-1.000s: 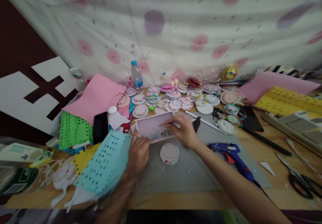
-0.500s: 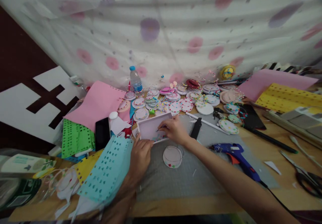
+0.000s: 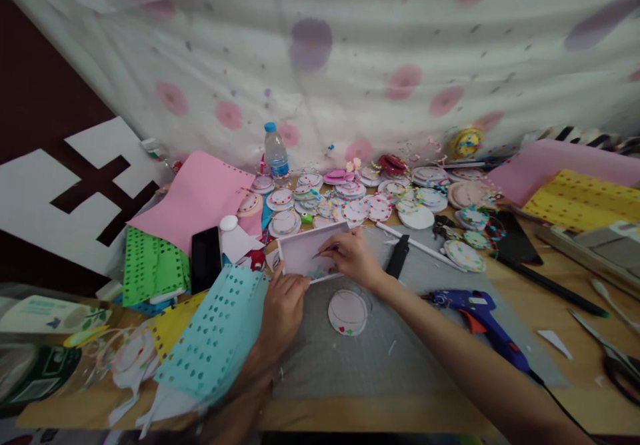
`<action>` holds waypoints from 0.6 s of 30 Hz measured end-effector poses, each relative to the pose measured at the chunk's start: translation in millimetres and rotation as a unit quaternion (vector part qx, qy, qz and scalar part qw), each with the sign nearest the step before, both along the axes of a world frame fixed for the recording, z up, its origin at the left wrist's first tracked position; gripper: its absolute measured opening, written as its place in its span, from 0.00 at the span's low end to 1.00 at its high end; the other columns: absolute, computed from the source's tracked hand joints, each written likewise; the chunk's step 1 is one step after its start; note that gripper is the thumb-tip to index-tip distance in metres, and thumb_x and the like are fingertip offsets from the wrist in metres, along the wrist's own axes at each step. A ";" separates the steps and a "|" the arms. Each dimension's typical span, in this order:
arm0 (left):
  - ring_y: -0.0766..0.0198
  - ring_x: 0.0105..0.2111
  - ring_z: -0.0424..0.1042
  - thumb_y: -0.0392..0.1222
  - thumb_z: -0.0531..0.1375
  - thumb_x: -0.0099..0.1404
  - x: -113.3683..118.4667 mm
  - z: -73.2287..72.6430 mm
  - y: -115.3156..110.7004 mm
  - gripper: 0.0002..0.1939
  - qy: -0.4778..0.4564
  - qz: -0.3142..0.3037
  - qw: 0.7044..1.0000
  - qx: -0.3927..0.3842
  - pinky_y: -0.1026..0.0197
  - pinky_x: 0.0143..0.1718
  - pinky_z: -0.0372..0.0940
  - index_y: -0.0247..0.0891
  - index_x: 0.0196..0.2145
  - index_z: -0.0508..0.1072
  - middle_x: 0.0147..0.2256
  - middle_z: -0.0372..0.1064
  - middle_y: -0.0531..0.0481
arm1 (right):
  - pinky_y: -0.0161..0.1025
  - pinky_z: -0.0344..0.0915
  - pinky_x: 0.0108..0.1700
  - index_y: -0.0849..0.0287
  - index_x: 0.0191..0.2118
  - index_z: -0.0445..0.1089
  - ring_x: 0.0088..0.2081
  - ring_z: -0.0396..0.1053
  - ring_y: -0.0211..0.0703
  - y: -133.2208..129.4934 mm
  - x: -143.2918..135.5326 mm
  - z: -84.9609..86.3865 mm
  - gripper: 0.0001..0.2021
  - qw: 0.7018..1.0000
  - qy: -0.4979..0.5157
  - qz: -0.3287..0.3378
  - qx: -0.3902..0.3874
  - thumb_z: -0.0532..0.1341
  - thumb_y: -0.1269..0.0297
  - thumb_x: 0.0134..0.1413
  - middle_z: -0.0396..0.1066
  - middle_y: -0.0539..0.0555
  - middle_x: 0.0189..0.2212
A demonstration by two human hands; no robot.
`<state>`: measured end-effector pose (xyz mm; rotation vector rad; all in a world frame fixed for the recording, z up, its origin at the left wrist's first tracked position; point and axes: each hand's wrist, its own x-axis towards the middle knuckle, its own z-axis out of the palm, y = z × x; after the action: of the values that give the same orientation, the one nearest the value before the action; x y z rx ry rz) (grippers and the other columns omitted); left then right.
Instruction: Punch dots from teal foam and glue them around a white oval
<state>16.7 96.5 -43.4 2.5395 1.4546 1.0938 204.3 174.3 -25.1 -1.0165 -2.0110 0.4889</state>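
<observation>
A shallow white box (image 3: 295, 256) rests tilted on the work surface, with small greenish bits (image 3: 323, 270) at its near right side. My left hand (image 3: 286, 301) grips the box's near left corner, thumb and fingers on its edge. Over the box's right side, my right hand (image 3: 353, 258) is closed in a pinch on thin dark tweezers (image 3: 320, 253), whose tip points left into the box. Just below lies a round white disc (image 3: 347, 313) with a curved line and small red and green pieces near its lower edge.
A blue glue gun (image 3: 475, 308) lies right of my forearm, scissors (image 3: 613, 355) farther right. A black cutter (image 3: 399, 256) and a white stick (image 3: 425, 247) lie behind. Several decorated discs (image 3: 355, 210) and a bottle (image 3: 276, 155) line the back. Heart-punched blue sheets (image 3: 215, 331) and a phone (image 3: 206, 260) sit left.
The view has shifted slightly, so the scene sits a little farther right in the picture. Both hands keep their places at the box, and the tweezers stay inside it.
</observation>
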 end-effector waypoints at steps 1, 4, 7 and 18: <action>0.62 0.34 0.73 0.28 0.52 0.66 -0.2 0.0 -0.2 0.12 -0.001 -0.001 1.000 -0.002 0.41 0.59 0.54 0.38 0.38 0.72 0.32 0.74 0.50 | 0.45 0.55 0.46 0.54 0.31 0.74 0.30 0.72 0.40 0.2 -0.2 0.2 0.04 1.000 0.006 -0.002 0.000 0.63 0.72 0.52 0.77 0.48 0.29; 0.62 0.35 0.73 0.27 0.52 0.65 -2.3 -0.4 2.1 0.12 0.007 -0.005 1.000 -0.005 0.41 0.59 0.54 0.38 0.38 0.72 0.32 0.74 0.50 | 0.46 0.58 0.44 0.54 0.30 0.74 0.30 0.72 0.42 0.0 1.6 4.8 0.03 0.999 0.034 -0.019 0.000 0.64 0.70 0.52 0.77 0.49 0.29; 0.62 0.35 0.73 0.28 0.52 0.65 -7.4 -1.4 10.0 0.12 0.024 -0.013 1.000 -0.004 0.41 0.58 0.56 0.37 0.39 0.72 0.32 0.74 0.49 | 0.45 0.61 0.41 0.55 0.31 0.74 0.32 0.72 0.44 -6.2 9.9 19.1 0.02 0.997 0.068 -0.038 0.004 0.64 0.68 0.52 0.77 0.51 0.29; 0.61 0.39 0.71 0.38 0.58 0.64 18.8 56.7 -24.4 0.08 -0.248 0.049 0.964 -0.084 0.57 0.42 0.69 0.39 0.42 0.72 0.39 0.71 0.48 | 0.52 0.60 0.49 0.49 0.34 0.73 0.31 0.74 0.46 -79.3 69.4 62.7 0.05 0.989 0.133 -0.046 0.047 0.64 0.69 0.53 0.78 0.50 0.31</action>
<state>35.5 72.1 13.3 1.9071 1.4623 1.4170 273.7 95.0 37.6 -0.9287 -1.7266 0.4515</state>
